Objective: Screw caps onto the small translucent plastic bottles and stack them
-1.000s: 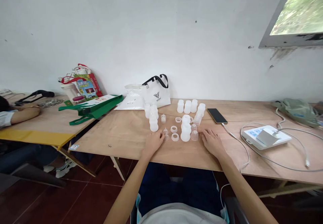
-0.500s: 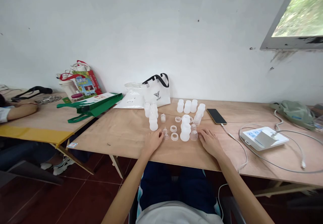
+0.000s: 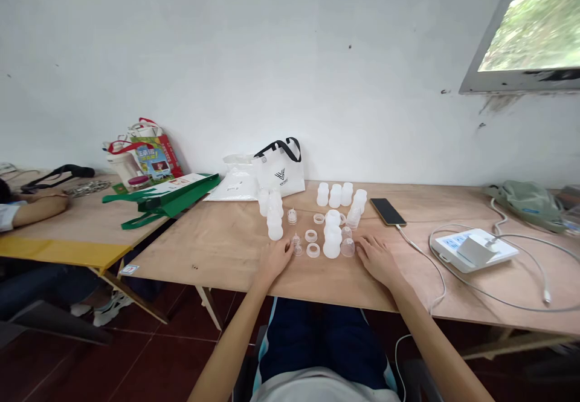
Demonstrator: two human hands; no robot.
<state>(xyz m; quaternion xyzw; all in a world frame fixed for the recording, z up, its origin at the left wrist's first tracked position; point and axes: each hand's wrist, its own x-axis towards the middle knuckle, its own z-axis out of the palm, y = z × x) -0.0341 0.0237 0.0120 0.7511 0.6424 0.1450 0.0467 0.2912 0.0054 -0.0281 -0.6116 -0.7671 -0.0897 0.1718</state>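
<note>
My left hand [image 3: 274, 257] lies on the wooden table with its fingers loosely extended, holding nothing. Just beyond its fingertips stands a row of frosted white bottles [image 3: 274, 226], which look like small baby bottles. To its right are clear nipples [image 3: 296, 245] and, farther back, another nipple [image 3: 292, 216]. White collar rings [image 3: 312, 249] lie in a column in the middle. My right hand [image 3: 375, 256] rests flat, fingers spread and nothing in it. Beside its fingertips sits a clear dome cap [image 3: 347, 247], with a second frosted bottle group [image 3: 332, 242] to the left and more bottles [image 3: 335, 195] behind.
A phone [image 3: 388, 211] on a charging cable lies right of the bottles; a white power strip [image 3: 473, 248] with looping cables is farther right. White bags [image 3: 280, 175] lean on the wall. A green bag [image 3: 181, 196] bridges toward the left table, where another person's arm [image 3: 43, 208] rests.
The camera view has tilted and shifted slightly. Both hands and the bottle parts stay in the same places on the table.
</note>
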